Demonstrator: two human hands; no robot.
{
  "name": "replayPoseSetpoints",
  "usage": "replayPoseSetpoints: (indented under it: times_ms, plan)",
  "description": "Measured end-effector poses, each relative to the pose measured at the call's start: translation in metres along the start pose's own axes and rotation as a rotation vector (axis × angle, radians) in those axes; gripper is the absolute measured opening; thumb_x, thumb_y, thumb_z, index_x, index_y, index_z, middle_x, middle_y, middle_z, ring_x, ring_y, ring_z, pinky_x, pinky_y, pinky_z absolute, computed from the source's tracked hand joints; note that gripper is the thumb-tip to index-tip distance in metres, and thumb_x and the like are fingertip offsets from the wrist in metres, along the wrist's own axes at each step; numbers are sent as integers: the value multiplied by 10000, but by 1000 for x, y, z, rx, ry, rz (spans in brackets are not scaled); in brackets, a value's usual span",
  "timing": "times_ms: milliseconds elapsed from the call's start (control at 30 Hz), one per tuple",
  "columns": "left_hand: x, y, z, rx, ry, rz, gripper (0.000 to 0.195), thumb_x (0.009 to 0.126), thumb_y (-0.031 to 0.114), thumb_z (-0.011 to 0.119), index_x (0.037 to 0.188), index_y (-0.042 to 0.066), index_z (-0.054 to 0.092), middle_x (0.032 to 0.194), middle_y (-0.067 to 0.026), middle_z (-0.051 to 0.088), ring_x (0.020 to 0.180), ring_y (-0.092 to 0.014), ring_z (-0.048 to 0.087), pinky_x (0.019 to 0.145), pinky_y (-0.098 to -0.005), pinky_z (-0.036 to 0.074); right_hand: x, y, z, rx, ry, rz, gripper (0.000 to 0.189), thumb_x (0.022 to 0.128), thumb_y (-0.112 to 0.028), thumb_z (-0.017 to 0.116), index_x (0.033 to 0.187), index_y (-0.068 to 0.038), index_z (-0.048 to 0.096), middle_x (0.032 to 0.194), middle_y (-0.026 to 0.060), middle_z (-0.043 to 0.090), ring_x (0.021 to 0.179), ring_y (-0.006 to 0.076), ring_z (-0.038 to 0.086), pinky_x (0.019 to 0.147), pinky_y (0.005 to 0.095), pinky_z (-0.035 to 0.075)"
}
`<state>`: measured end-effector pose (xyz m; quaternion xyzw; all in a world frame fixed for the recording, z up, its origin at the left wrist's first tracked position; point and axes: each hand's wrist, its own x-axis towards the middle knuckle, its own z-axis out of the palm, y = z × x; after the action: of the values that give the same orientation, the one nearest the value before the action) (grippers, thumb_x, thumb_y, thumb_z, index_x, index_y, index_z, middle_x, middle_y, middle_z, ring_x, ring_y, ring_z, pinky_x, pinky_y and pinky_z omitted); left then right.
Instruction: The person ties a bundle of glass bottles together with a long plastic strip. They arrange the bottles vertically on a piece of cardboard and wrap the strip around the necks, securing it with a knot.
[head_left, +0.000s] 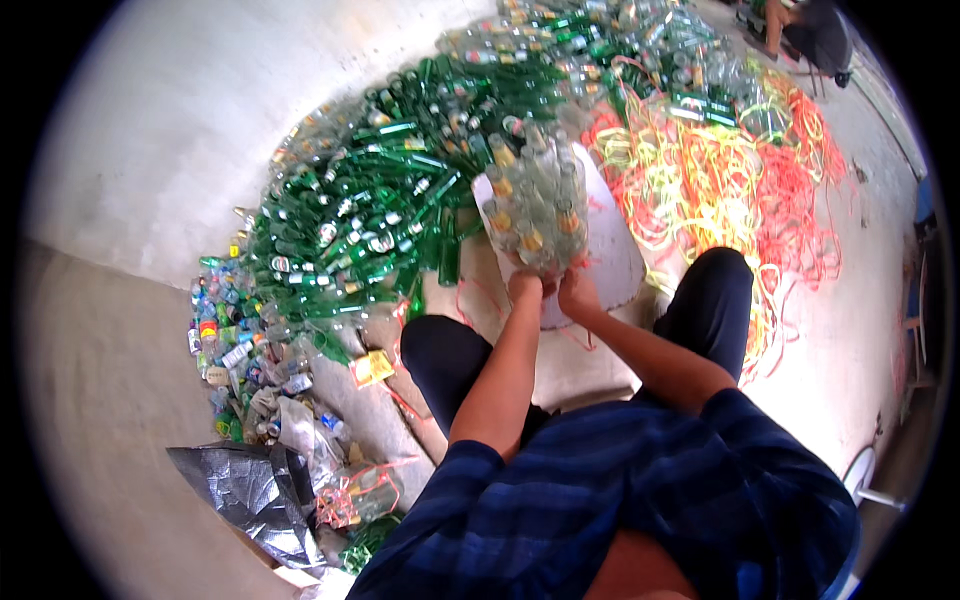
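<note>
A cluster of clear glass bottles (536, 199), some with yellow labels, stands packed together on a pale board (611, 225) in front of me. At the cluster's near side my left hand (527, 286) is curled in close; its fingertips are hidden. Right beside it, my right hand (577, 296) is closed around a red plastic strap (587, 341), whose loose end hangs below the hand. More red strap shows against the lower bottles. What passes between the two hands is too small to make out.
Green glass bottles (450, 251) lie heaped to the left and beyond. Red and yellow plastic straps (712, 187) tangle on the right. Plastic bottles and cans (236, 345) line the far left, near a black plastic sheet (247, 495). A person (817, 37) sits at the upper right.
</note>
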<state>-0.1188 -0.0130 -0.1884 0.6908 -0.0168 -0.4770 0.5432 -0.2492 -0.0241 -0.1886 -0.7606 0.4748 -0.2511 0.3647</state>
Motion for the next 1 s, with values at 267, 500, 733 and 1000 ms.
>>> replayPoseSetpoints:
  times_ms: [267, 500, 733, 1000]
  plan:
    - [-2, -17, -1, -154, -85, 155, 205, 974, 194, 473, 1056, 11, 515, 839, -150, 612, 549, -239, 602, 415, -360, 468, -3, -34, -35, -169, -66, -153, 236, 885, -152, 503, 947, 71, 549, 831, 313, 642, 810, 486, 639, 725, 582, 501]
    - [-2, -23, -4, 49, -46, 85, 196, 958, 176, 442, 1026, 25, 547, 828, -154, 614, 541, -234, 607, 415, -368, 468, 3, -38, -64, -191, -68, -194, 194, 855, -111, 476, 950, 43, 546, 814, 320, 630, 799, 510, 620, 709, 578, 494]
    - [-50, 9, -16, 1037, 31, 602, 219, 883, 241, 555, 900, 43, 647, 910, -200, 701, 769, -352, 685, 653, -483, 528, 10, -44, -79, -331, -102, -292, 139, 788, -88, 524, 746, 1, 621, 752, 286, 627, 712, 465, 631, 643, 536, 515]
    - [-189, 148, -24, 1009, 109, 1175, 113, 849, 172, 610, 878, 66, 585, 876, -162, 654, 839, -373, 643, 700, -483, 500, 23, -99, -126, -479, -282, -391, 482, 813, -454, 713, 810, 28, 690, 852, 249, 683, 842, 411, 680, 748, 475, 544]
